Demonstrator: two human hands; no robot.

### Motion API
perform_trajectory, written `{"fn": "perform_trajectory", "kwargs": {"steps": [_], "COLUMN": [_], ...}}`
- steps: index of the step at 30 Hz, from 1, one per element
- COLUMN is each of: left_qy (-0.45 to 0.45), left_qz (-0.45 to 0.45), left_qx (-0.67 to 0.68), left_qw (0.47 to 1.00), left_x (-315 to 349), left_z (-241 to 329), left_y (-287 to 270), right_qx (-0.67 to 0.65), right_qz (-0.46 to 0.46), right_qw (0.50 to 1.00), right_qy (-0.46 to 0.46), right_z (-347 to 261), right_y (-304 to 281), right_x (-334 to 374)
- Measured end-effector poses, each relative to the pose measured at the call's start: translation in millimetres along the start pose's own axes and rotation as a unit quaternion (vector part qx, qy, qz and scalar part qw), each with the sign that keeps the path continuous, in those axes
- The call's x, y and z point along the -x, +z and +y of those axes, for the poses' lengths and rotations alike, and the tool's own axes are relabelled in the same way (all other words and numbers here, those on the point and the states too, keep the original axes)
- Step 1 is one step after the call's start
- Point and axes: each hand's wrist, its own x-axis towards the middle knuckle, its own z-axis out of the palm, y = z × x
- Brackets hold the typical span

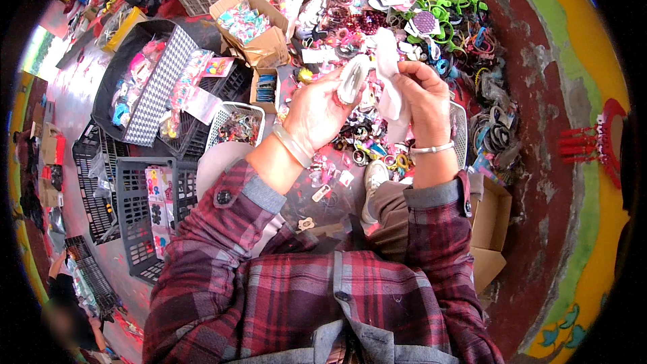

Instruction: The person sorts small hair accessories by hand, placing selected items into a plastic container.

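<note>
My left hand (315, 109) is closed around a small pale oval object (352, 79) with a greyish middle; its exact kind does not show. Close beside it, my right hand (426, 98) pinches a thin, limp white strip (388, 74), which hangs down between the two hands. Whether it is cloth, paper or plastic I cannot tell. Both hands are raised over a wide heap of small hair accessories (364, 141), with dark hair ties and pink and coloured pieces among them. Part of the heap is hidden behind my hands.
Left of the heap are a small white basket (219, 121), a cardboard box (268, 50) of colourful packets and a black crate (138, 256). Green headbands (448, 17) lie at the far right. An opened carton (492, 216) sits by my right arm. Another person (67, 317) is at lower left.
</note>
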Motion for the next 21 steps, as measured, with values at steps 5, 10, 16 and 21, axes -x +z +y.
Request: {"fn": "perform_trajectory", "kwargs": {"steps": [5, 10, 16, 21], "left_qy": [-0.006, 0.000, -0.015, -0.001], "left_qz": [0.009, 0.063, 0.009, 0.010], "left_qx": [0.002, -0.016, -0.061, -0.089], "left_qw": [1.000, 0.998, 0.998, 0.996], "left_x": [-4.1, 2.1, 4.1, 3.6], "left_z": [-6.6, 7.0, 6.5, 3.8], "left_y": [-1.7, 7.5, 15.2, 14.7], "right_qx": [0.429, -0.114, -0.212, -0.165], "right_qz": [-0.157, -0.178, -0.059, -0.077], "right_qw": [0.862, 0.974, 0.973, 0.982], "right_qy": [-0.219, 0.076, 0.076, 0.046], "right_z": [22.1, -14.9, -17.6, -9.0], "right_y": [20.6, -17.4, -29.1, -14.8], "right_x": [14.9, 4.2, -0.2, 6.0]}}
